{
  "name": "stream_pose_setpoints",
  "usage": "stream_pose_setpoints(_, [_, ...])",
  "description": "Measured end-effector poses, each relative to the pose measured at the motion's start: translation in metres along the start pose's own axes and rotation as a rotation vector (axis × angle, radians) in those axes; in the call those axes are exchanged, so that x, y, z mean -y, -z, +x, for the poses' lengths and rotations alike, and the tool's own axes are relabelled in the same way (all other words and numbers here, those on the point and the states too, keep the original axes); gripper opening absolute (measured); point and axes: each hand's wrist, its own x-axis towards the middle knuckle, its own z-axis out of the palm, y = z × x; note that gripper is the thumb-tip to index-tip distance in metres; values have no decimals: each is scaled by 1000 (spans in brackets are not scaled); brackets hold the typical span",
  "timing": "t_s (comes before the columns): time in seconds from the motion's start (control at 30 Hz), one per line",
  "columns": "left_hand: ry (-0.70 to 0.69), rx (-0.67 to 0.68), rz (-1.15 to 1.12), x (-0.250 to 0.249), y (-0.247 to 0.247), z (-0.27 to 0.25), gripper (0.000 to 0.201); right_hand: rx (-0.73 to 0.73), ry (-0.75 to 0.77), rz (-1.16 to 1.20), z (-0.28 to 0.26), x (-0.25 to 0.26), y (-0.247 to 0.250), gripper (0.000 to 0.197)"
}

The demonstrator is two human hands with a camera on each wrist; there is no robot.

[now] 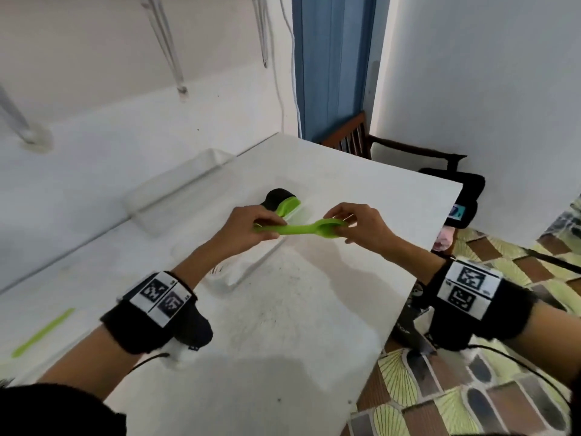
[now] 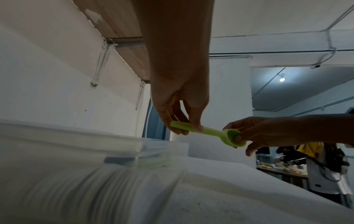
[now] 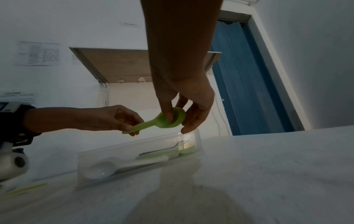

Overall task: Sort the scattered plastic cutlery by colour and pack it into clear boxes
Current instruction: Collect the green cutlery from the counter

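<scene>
Both hands are up over the white table (image 1: 283, 325), sharing a stack of green plastic spoons (image 1: 298, 228) held roughly level above a clear box (image 3: 138, 157). The left hand (image 1: 248, 229) pinches the handle end between thumb and fingertips; the right hand (image 1: 358, 226) pinches the nested bowls, thumb pressed into the top bowl while the other fingers curl underneath. From the right wrist view the bowls show several stacked edges, so there is more than one spoon in the bundle.

The clear box lies just below the hands, long and narrow, with a white spoon (image 3: 107, 170) at one end and green cutlery (image 3: 162, 153) lying along it. At its far end, seen from the head view, are black and green pieces (image 1: 283, 201). A second clear box (image 1: 176, 191) sits farther back by the wall, touching nothing else. Well apart, near the left edge of the table, a lone green piece of cutlery (image 1: 44, 332) lies flat; it is too blurred to say which utensil it is.
</scene>
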Motion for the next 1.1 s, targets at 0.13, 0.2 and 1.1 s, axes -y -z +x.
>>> stream_pose_setpoints(0.13, [58, -69, -3, 12, 9, 11, 31, 70, 112, -38, 45, -6, -4, 20])
stream_pose_setpoints(0.2, [89, -113, -5, 18, 11, 16, 34, 103, 192, -92, 71, -10, -6, 21])
stream_pose_setpoints(1.1, [556, -455, 85, 65, 1, 18, 41, 800, 481, 71, 243, -3, -37, 15])
